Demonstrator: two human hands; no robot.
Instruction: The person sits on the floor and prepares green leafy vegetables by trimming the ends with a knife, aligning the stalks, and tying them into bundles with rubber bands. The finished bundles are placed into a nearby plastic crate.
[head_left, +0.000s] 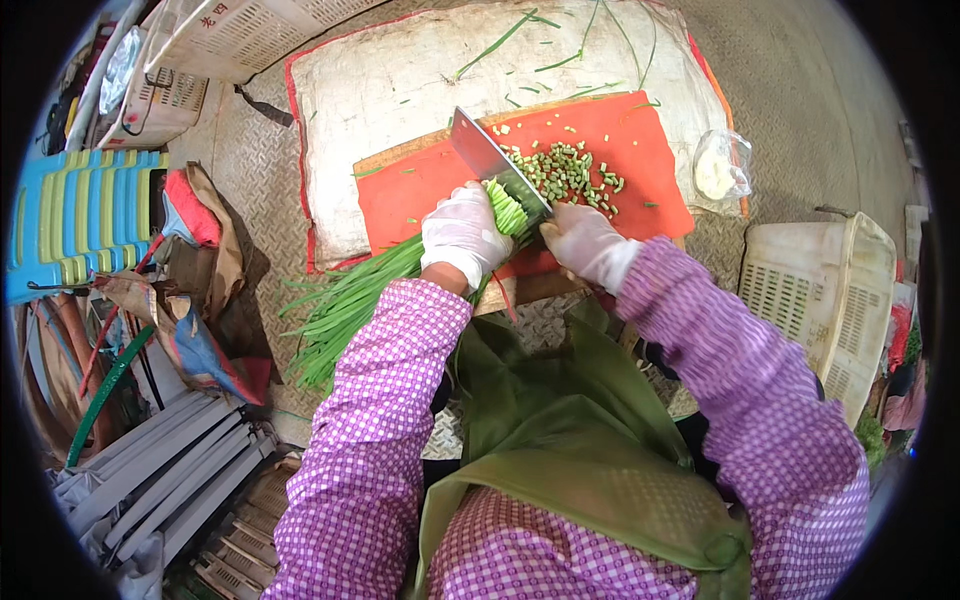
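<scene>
My left hand (466, 231), in a thin white glove, grips a bundle of long green stalks (360, 300), perhaps chives or garlic scapes. Their cut ends (507, 210) stick out past my fingers, and the long ends trail off to the lower left. In my gloved right hand (585, 241) is the handle of a cleaver; its broad blade (495, 157) stands beside the cut ends. Short chopped pieces (566, 171) lie just right of the blade on an orange-red cutting mat (652, 150). A wooden board (405, 148) shows under the mat.
A pale woven sack (352, 97) with loose green blades lies under the board. A clear plastic bag (722, 165) with something pale rests at its right. White plastic crates (817, 300) stand at right and upper left. Striped plastic stools (82, 217) and a red-bristled brush (193, 206) are left.
</scene>
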